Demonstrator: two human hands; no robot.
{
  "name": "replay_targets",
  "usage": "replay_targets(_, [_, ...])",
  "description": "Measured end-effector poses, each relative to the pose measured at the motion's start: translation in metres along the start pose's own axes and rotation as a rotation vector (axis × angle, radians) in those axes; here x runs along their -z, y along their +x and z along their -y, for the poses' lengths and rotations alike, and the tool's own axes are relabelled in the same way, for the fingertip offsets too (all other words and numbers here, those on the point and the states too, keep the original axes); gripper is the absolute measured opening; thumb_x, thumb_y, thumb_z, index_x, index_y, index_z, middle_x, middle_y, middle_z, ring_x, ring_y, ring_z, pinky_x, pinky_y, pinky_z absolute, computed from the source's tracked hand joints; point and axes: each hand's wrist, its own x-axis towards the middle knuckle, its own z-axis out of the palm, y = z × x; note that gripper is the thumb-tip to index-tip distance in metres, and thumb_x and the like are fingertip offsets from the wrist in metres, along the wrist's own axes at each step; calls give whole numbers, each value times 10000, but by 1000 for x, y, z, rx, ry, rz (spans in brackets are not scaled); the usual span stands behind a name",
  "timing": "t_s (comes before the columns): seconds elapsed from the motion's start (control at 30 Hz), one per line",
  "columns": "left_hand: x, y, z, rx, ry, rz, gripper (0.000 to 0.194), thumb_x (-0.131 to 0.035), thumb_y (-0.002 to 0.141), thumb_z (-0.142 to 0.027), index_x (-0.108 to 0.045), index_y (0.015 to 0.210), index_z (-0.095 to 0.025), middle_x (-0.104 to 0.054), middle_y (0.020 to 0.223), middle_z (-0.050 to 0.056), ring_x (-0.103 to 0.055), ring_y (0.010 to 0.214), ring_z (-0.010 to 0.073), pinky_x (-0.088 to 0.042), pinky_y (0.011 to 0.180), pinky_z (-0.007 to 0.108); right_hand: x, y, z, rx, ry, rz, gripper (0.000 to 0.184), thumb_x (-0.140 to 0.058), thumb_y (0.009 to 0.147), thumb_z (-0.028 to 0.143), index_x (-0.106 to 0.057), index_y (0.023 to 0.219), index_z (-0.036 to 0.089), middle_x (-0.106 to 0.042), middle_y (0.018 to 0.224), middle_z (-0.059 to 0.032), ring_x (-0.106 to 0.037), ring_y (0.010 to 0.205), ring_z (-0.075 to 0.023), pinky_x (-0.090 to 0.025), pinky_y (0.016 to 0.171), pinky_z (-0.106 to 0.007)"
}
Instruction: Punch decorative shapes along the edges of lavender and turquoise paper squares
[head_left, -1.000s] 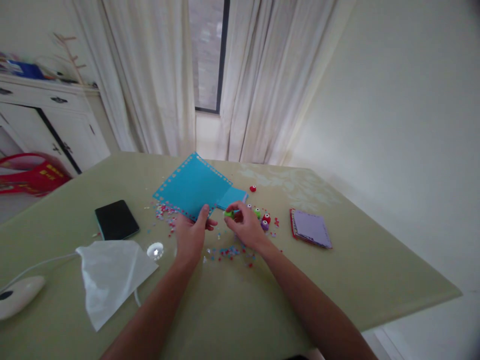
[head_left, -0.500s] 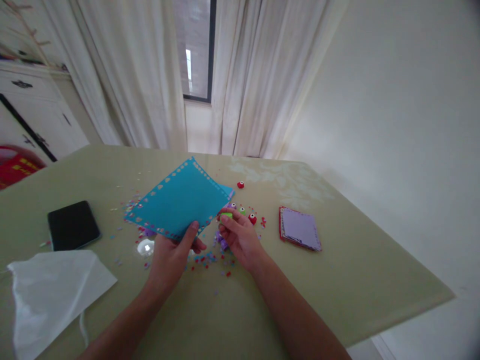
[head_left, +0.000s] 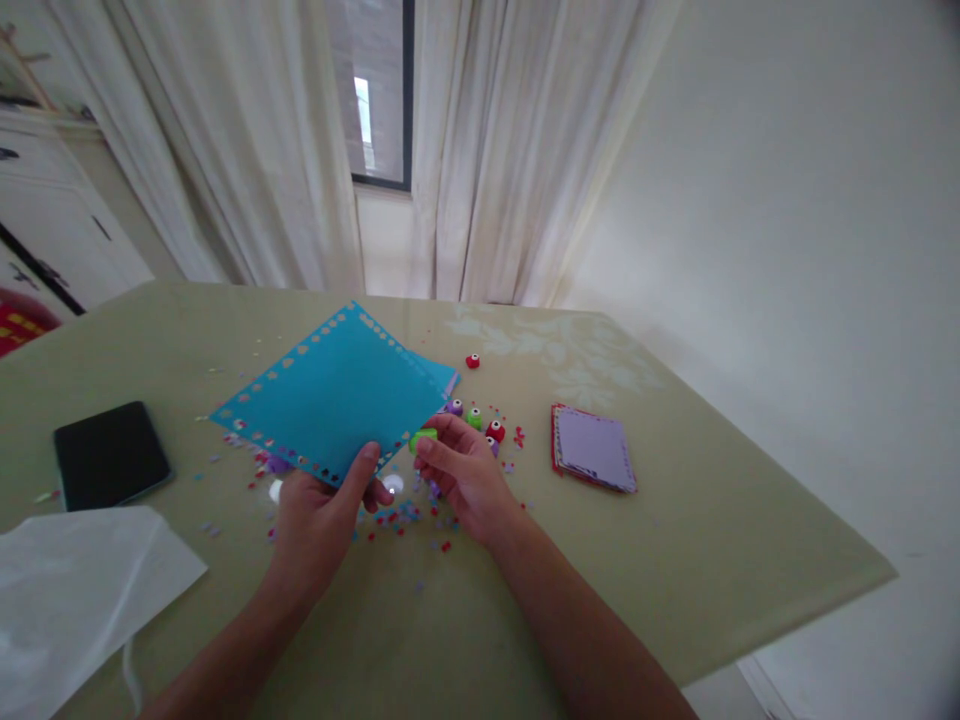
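Observation:
A blue sheet of paper (head_left: 337, 385) with small shapes punched along its edges is held up, tilted, above the table. My left hand (head_left: 322, 510) grips its near corner, thumb on top and fingers underneath. Between the thumb and fingers of my right hand (head_left: 469, 480) is a small green paper punch (head_left: 424, 437), right at the sheet's lower right edge. Whether the paper sits inside its slot I cannot tell. Just beyond my right hand stand several more punches, among them a green one (head_left: 474, 418) and a red one (head_left: 495, 431).
Punched-out confetti (head_left: 397, 515) lies scattered on the table (head_left: 712, 520). To the right is a stack of purple and red paper squares (head_left: 596, 447). A black tablet (head_left: 111, 455) and a white cloth-like sheet (head_left: 82, 590) lie at left. Another red punch (head_left: 472, 361) stands farther back.
The whole view has shifted slightly, so everything sits a little further left. My right hand has brought the green punch along the blue sheet's edge, closer to my left hand.

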Motion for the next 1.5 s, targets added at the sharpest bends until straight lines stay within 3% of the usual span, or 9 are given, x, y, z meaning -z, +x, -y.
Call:
replay_targets(0.2, [-1, -1, 7, -22, -9, 12, 493, -701, 895, -562, -705, 509, -256, -706, 518, 38, -654, 467, 202, -527, 508, 298, 0, -2, -2, 20, -39, 8, 473, -1069, 581, 361, -755, 904, 216, -721, 758, 40, -598, 614, -97, -446, 571, -213])
replay_targets(0.47, [-2, -1, 6, -10, -31, 18, 466, -712, 889, -553, -708, 531, -255, -706, 517, 32, -639, 452, 197, -519, 501, 294, 0, 0, -2, 83, -39, 42, 456, -1060, 593, 374, -782, 924, 230, -786, 861, 8, -652, 689, -122, -512, 646, -236])
replay_targets(0.67, [-1, -1, 7, -27, -8, 31, 434, -716, 894, -544, -735, 576, -249, -722, 535, 31, -639, 458, 194, -509, 494, 288, 0, 0, -2, 103, -58, -12, 449, -1045, 609, 374, -740, 905, 229, -738, 787, 29, -585, 618, -103, -442, 567, -220])
replay_targets(0.87, [-1, 1, 12, -37, 17, 53, 458, -699, 908, -561, -737, 570, -255, -730, 549, 35, -647, 467, 191, -504, 494, 283, 1, 0, 3, 141, -57, -67, 455, -1040, 591, 382, -726, 889, 241, -703, 795, 33, -577, 623, -108, -450, 560, -230])
replay_targets(1.17, [-4, 0, 6, -27, 23, 103, 491, -689, 856, -578, -685, 476, -269, -657, 466, 27, -589, 401, 186, -452, 437, 278, 4, -1, 4, 103, -164, -57, 491, -1022, 631, 518, -709, 862, 219, -677, 758, 24, -611, 595, -116, -467, 537, -240])
replay_targets(1.27, [-3, 2, 9, -34, 48, 123, 512, -682, 873, -580, -682, 466, -269, -642, 456, 21, -569, 395, 178, -435, 437, 275, 5, 0, 2, 79, -184, -59, 478, -1012, 645, 533, -682, 766, 209, -653, 688, 28, -583, 583, -110, -438, 532, -231])
replay_targets(1.5, [-2, 4, 16, -27, 75, 139, 531, -673, 874, -595, -673, 458, -265, -613, 437, 22, -534, 381, 171, -385, 426, 270, 7, -1, 0, 42, -226, -70, 505, -1001, 642, 575, -673, 752, 206, -604, 631, 40, -469, 539, -97, -339, 509, -242])
